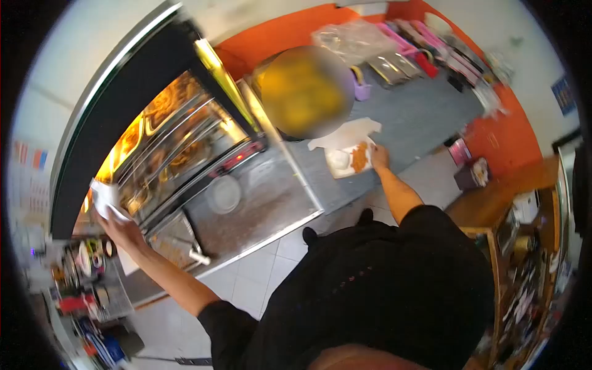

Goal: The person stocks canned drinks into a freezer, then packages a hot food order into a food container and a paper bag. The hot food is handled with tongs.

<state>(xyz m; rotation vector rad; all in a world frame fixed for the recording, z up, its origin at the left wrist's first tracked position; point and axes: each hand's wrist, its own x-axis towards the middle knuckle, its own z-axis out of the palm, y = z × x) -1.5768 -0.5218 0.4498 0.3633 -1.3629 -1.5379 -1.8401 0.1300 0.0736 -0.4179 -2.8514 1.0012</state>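
My left hand (121, 230) reaches out to the lower left corner of a lit food warmer cabinet (106, 85). Its fingers are closed on a crumpled white paper (106, 193). Inside the cabinet, trays of fried-looking food (168, 102) glow on wire racks. On the grey counter, my right hand (380, 158) grips the right edge of an opened takeaway box (338, 173). White food (338, 160) lies in the left part of the box and orange-brown pieces (359, 157) in the right, and its lid (351, 132) is folded back.
A large round shape with yellow contents (305, 92), blurred, stands behind the box. Purple tape dispenser (361, 91), dark packets (394, 66) and pink trays (425, 34) sit further back. A round lid (224, 194) lies before the cabinet. Wooden shelving (493, 213) stands at right.
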